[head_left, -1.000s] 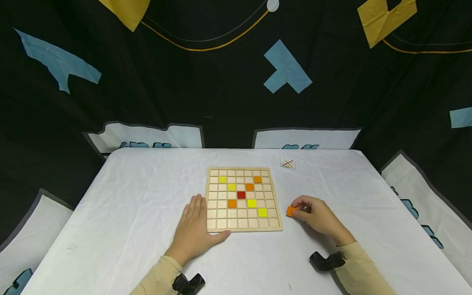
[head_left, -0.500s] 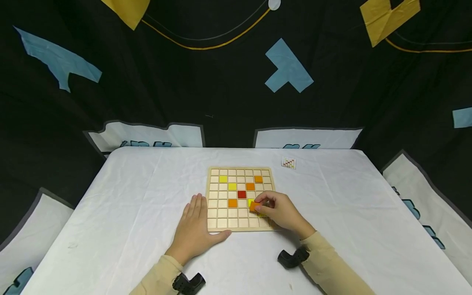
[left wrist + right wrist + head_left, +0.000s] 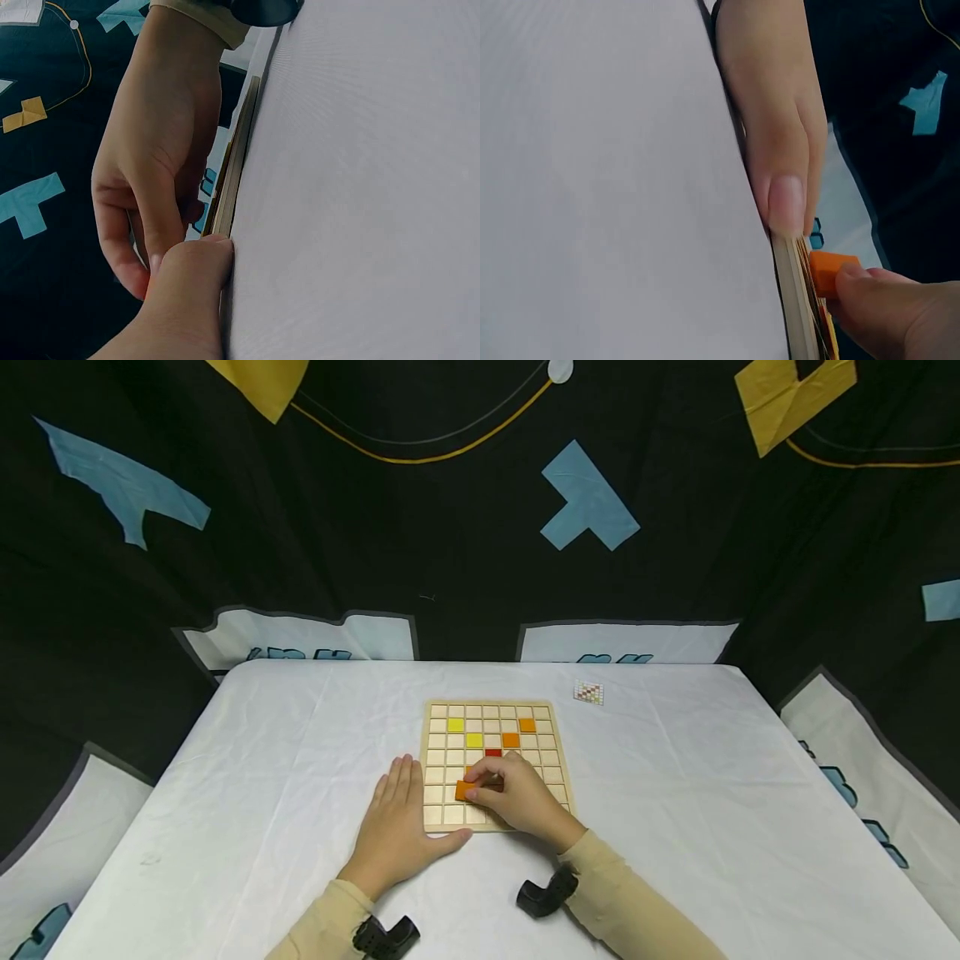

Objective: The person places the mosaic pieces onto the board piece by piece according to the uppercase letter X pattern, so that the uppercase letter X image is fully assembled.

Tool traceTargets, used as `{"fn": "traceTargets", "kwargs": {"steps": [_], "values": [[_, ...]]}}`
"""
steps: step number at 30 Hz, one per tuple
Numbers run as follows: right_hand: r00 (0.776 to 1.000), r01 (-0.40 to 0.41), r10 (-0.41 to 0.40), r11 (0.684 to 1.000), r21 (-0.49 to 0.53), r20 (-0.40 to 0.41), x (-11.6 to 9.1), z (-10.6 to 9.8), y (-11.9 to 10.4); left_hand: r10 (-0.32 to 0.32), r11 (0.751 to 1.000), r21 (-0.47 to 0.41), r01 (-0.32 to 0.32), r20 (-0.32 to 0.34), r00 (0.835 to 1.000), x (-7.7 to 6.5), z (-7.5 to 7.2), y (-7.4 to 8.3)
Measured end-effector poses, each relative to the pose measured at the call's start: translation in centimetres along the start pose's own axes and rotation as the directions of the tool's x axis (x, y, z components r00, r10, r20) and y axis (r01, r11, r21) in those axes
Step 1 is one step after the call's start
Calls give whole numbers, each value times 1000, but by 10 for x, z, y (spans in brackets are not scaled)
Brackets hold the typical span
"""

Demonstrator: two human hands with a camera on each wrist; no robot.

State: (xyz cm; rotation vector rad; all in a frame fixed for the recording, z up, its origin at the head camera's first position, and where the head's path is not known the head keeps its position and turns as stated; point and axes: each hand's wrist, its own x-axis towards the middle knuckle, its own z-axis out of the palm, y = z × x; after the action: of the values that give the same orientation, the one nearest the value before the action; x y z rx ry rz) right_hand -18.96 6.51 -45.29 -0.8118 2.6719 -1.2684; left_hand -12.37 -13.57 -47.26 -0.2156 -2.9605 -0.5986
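A wooden grid board lies on the table. My right hand pinches an orange square tile between thumb and fingers, over the board's lower left squares. In the right wrist view the tile is close over the board's surface. My left hand rests flat along the board's left edge, its thumb at the front rim. On the board sit yellow tiles, orange tiles and a red tile partly covered by my right hand, which hides more squares below it.
A small card with a printed coloured grid lies on the white tablecloth behind the board, to the right. A dark curtain with blue and yellow shapes hangs behind the table.
My right hand has carried the orange tile leftward, from the tablecloth right of the board to above its lower left squares. My left hand has stayed in place.
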Motion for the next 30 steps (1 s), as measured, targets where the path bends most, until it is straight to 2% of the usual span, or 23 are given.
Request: {"fn": "traceTargets", "kwargs": {"steps": [13, 21, 30], "values": [[998, 65, -66, 992, -107, -13, 6, 13, -6, 7, 1000, 13, -7, 5, 1000, 1, -1, -1], [991, 121, -130, 970, -211, -29, 6, 14, -4, 6, 1000, 16, -6, -20, 1000, 0, -1, -2], [989, 124, -141, 950, -286, -41, 2, 17, 1, 13, 1000, 18, -12, -15, 1000, 0, 2, -2]]}}
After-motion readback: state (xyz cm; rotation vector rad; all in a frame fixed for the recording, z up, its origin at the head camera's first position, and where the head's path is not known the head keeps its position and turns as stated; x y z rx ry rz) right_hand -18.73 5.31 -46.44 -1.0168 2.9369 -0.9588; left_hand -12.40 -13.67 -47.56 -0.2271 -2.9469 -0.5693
